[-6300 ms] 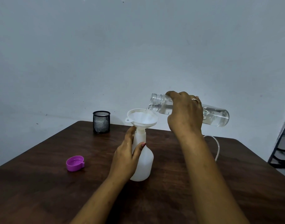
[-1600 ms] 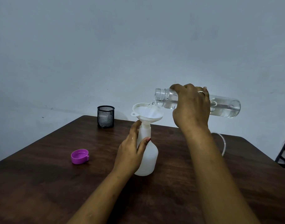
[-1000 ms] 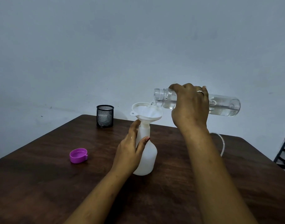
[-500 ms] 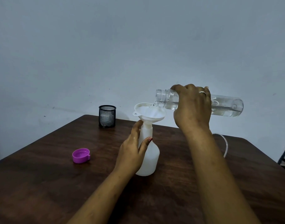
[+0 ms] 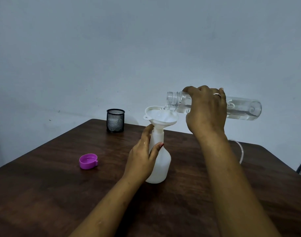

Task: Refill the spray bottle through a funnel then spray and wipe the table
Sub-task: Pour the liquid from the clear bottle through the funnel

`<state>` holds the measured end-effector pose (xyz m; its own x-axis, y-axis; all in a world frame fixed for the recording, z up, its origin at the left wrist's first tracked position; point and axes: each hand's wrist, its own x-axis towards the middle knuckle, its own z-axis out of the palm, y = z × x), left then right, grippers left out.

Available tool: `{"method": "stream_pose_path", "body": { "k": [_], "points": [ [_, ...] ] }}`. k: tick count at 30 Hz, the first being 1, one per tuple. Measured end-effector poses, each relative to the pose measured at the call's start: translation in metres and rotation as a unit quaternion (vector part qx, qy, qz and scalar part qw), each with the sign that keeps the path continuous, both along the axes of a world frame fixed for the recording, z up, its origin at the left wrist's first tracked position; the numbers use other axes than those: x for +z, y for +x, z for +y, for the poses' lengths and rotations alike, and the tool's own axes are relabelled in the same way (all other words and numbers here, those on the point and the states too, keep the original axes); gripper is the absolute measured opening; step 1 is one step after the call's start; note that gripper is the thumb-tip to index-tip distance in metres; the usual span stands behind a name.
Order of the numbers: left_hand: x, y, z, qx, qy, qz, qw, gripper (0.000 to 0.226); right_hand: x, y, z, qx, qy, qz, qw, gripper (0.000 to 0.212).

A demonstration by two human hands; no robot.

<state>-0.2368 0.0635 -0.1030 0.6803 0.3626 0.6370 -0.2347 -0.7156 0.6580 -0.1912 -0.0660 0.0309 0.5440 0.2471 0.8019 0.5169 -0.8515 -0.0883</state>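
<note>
We may wet the table (image 5: 43, 194) if our right hand (image 5: 206, 110), gripping the clear bottle (image 5: 242, 108), tilts it faster; the spray bottle (image 5: 160, 166), upright mid-table, held by the curled fingers of our left hand (image 5: 142, 159), might tip; its funnel (image 5: 160, 117) might overflow.

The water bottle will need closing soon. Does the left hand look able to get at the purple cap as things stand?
Probably yes: the purple cap lies on bare table left of the left hand, nothing between. But that hand grips the spray bottle, so it must let go first.
</note>
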Motion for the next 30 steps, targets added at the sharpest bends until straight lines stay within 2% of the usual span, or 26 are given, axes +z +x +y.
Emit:
{"method": "stream_pose_path", "body": {
  "k": [30],
  "points": [
    [-0.0003,0.0011,-0.0005,-0.003,-0.010,0.010,1.000,0.058,0.0002,0.0001,0.0004,-0.001,-0.006,-0.008,1.000,0.055]
  ]
}}
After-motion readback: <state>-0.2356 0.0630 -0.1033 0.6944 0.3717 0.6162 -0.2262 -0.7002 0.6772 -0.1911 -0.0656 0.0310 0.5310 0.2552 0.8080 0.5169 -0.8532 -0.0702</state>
